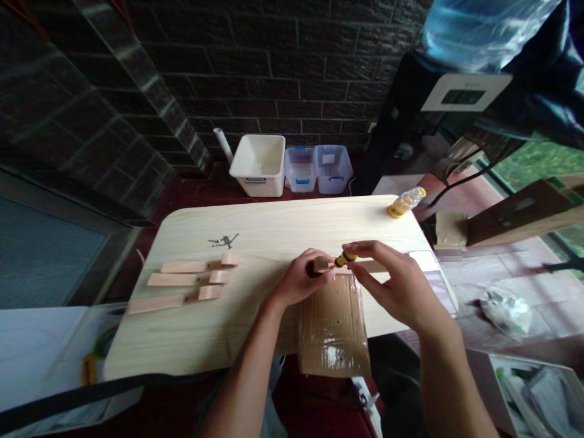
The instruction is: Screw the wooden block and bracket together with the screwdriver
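Note:
My left hand [306, 277] is closed around the blocky end of a wooden piece [322, 264], at the near middle of the table. The flat strip of this piece runs off to the right, behind my right hand. My right hand [401, 280] grips a short yellow-and-black screwdriver [345, 259] between thumb and fingers, its tip against the wood next to the block. Beneath both hands lies a tape-covered cardboard sheet [335, 322], overhanging the front edge. Three similar wooden pieces [173, 279] lie in a row at the left, with loose screws [224, 241] behind them.
The pale wooden table [274, 225] carries a clear bottle with yellow ends [406, 202] at its far right corner and a white flat object [424, 261] on the right. Beyond the far edge, a cream bin [260, 164] and two clear plastic boxes [317, 170] stand on the floor.

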The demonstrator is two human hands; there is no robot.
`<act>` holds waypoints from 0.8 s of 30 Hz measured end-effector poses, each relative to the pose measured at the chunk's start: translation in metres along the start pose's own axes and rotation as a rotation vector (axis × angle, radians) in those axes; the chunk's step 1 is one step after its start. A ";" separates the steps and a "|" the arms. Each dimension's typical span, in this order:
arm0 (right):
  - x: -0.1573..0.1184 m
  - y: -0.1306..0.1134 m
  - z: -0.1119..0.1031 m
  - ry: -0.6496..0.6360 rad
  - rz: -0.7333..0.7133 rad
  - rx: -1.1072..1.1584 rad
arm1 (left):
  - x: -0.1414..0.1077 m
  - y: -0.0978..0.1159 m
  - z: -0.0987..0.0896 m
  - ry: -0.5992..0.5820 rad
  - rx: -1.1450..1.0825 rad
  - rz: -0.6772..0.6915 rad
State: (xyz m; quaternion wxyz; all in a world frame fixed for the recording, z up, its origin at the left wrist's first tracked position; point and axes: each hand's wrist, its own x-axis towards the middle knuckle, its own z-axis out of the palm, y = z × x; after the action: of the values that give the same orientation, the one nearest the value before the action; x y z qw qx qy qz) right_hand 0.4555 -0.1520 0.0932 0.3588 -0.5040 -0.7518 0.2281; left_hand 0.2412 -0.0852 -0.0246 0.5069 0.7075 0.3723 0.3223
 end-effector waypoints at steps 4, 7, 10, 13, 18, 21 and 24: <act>0.001 -0.001 0.000 -0.016 0.006 0.023 | 0.000 0.003 -0.001 -0.001 -0.005 -0.005; 0.000 -0.003 -0.001 -0.026 0.016 0.018 | 0.000 0.004 -0.002 -0.004 -0.016 -0.001; -0.002 -0.003 -0.002 -0.015 0.015 -0.001 | 0.000 0.005 -0.001 0.000 -0.021 0.001; -0.002 -0.002 -0.002 -0.008 0.011 -0.015 | 0.001 0.006 -0.002 0.003 -0.015 0.004; -0.002 -0.003 -0.002 -0.005 0.012 -0.023 | 0.001 0.005 -0.003 -0.017 -0.011 0.001; -0.001 -0.004 -0.002 -0.020 0.010 -0.024 | 0.000 0.004 -0.004 -0.018 -0.012 0.003; -0.001 -0.004 -0.001 -0.020 0.004 -0.030 | 0.000 0.003 -0.004 -0.017 -0.021 0.006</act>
State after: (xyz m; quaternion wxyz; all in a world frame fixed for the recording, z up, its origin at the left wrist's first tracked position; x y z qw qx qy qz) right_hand 0.4544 -0.1551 0.0967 0.3431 -0.5084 -0.7578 0.2226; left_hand 0.2390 -0.0838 -0.0209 0.5166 0.7059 0.3623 0.3218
